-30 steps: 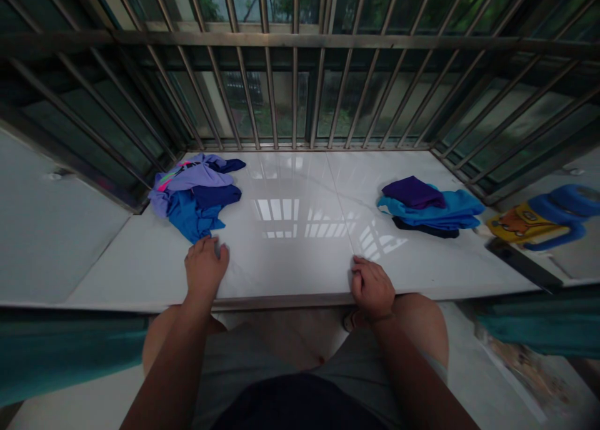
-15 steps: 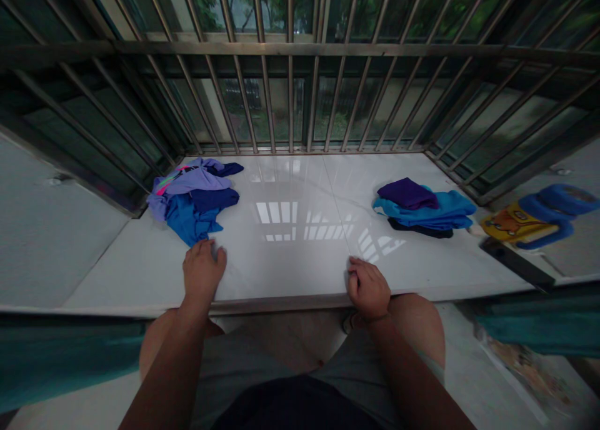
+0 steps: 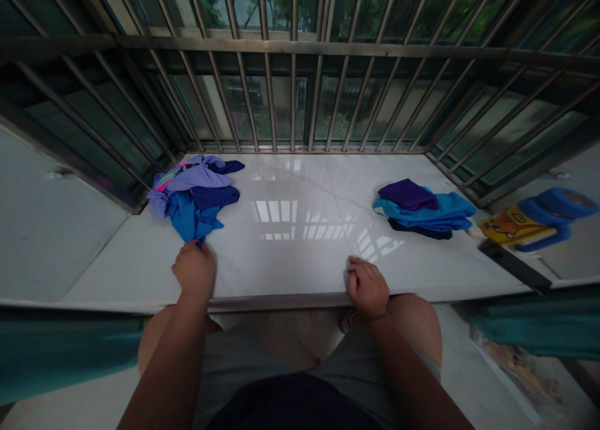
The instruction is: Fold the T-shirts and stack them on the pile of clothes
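Observation:
A loose heap of clothes (image 3: 194, 189) lies at the back left of the white marble ledge (image 3: 290, 255): lilac on top, dark navy and bright blue beneath. My left hand (image 3: 193, 270) sits at the heap's near tip, fingers curled closed on the corner of the blue garment (image 3: 190, 220). My right hand (image 3: 367, 286) rests at the ledge's front edge, fingers curled into a loose fist with nothing in it. At the right of the ledge lies a folded stack (image 3: 424, 211): purple on top, turquoise under it, a dark piece at the bottom.
Metal window bars (image 3: 290, 92) fence the ledge at the back and both sides. A yellow and blue object (image 3: 534, 220) lies on the sill at far right. Teal fabric (image 3: 60, 355) hangs below the ledge on both sides. My knees are under the front edge.
My left hand slid left from flat on the ledge and closed its fingers on the blue garment's near corner. The right hand stayed in place, curled.

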The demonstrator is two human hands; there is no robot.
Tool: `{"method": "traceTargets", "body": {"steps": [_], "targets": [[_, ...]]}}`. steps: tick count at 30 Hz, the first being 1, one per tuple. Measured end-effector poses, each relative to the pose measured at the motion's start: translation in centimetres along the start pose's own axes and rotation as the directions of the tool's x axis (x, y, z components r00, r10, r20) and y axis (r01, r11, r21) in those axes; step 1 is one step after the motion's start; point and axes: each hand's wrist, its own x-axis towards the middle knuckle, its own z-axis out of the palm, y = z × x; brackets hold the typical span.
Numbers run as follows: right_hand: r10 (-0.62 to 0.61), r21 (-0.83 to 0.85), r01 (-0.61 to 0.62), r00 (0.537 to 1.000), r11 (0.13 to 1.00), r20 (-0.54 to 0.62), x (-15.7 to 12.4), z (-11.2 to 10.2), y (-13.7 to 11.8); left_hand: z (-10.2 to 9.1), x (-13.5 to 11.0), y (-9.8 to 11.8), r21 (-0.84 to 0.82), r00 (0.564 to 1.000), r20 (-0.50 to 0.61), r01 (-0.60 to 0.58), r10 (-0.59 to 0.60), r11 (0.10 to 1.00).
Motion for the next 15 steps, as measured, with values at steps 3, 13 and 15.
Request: {"method": "traceTargets", "body": {"steps": [3, 13, 15], "targets": [[0.016, 0.004, -0.016, 1.000, 1.000, 0.014, 0.0, 0.0, 0.1, 0.5, 1.7, -0.2, 0.020, 0.997, 0.021, 0.067, -0.068, 0.998], [-0.006, 0.007, 0.006, 1.000, 1.000, 0.006, -0.1, 0.2, 0.3, -5.8, 7.8, 1.4, -0.077, 0.811, 0.552, -0.179, 0.191, 0.981], [-0.004, 0.003, 0.004, 1.000, 1.000, 0.009, 0.2, 0.2, 0.5, -8.0, 5.8, 2.0, -0.271, 0.752, 0.548, -0.253, 0.365, 0.929]]}}
